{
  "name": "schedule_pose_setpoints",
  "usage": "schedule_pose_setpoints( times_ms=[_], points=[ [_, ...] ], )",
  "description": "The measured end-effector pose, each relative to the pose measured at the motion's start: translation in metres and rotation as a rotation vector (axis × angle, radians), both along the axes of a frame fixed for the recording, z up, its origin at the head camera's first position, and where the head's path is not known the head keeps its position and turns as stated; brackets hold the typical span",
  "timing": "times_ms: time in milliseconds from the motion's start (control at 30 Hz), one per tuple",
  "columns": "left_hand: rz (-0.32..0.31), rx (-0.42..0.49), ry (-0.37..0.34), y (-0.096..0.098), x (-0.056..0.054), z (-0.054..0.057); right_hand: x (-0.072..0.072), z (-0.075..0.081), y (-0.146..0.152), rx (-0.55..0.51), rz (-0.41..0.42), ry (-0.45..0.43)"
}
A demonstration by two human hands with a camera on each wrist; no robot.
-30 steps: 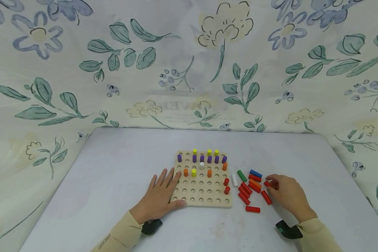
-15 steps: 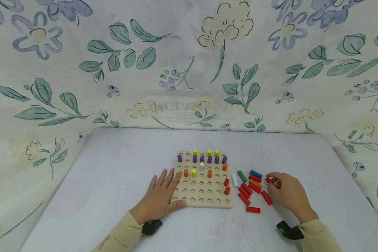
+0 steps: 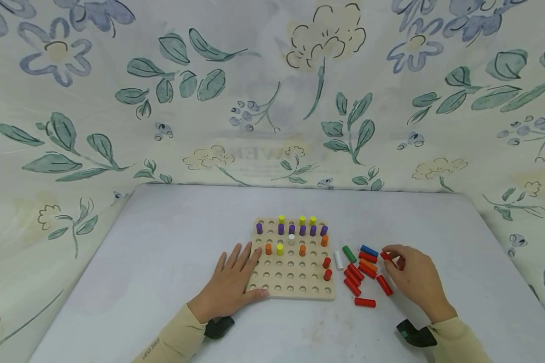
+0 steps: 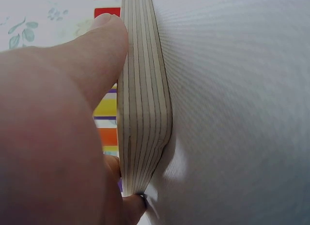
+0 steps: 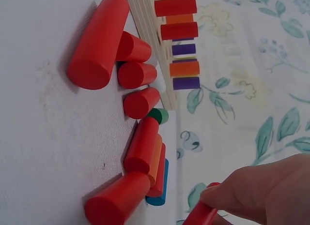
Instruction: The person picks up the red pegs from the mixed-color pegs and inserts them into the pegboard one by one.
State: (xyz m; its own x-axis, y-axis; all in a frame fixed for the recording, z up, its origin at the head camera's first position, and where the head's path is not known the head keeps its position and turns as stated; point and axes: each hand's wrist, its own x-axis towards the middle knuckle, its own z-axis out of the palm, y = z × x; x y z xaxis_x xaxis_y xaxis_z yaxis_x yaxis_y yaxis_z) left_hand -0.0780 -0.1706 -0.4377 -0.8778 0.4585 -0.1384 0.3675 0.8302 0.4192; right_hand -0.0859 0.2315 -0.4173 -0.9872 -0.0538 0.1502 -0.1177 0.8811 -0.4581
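My left hand [image 3: 229, 287] lies with straight, spread fingers over the left edge of a wooden pegboard [image 3: 290, 289]. In the left wrist view its thumb rests along the layered side of the board [image 4: 143, 89]. To the right of the loose pegs, my right hand [image 3: 415, 277] pinches a red peg [image 3: 385, 256] between thumb and fingers. That red peg [image 5: 201, 214] shows partly in the right wrist view, its lower end cut off by the frame. Upright pegs fill some holes: yellow, purple [image 3: 303, 230], orange [image 3: 303, 250], white and two red ones [image 3: 328, 275] at the right edge.
Several loose red pegs [image 3: 351, 286] lie between board and right hand. Among them are a blue peg [image 3: 369, 250], a green peg [image 3: 349, 253], an orange peg [image 3: 368, 265] and a white peg [image 3: 338, 260]. A flower-patterned cloth [image 3: 254, 101] rises behind the white table [image 3: 186, 217].
The red peg in my right hand has been turned a little and shifted slightly away from me. My left hand, the board and the loose pegs have stayed put.
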Motion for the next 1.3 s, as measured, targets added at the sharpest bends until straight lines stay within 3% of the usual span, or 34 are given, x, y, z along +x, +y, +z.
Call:
schedule_pose_setpoints(
  times_ms=[433, 867, 1133, 1300],
  points=[
    [0.008, -0.001, -0.011, 0.0, 0.001, -0.001, 0.0, -0.001, -0.007, -0.025, -0.013, 0.032],
    [0.006, 0.0, -0.005, 0.0, 0.001, -0.001, 0.001, 0.002, -0.02, -0.074, -0.009, 0.119],
    [0.002, -0.001, 0.003, -0.001, 0.0, -0.003, 0.001, 0.009, -0.029, -0.074, -0.015, 0.057],
    [0.0, -0.003, 0.0, -0.001, 0.0, -0.004, 0.001, 0.012, -0.034, -0.082, -0.013, 0.065]
  ],
)
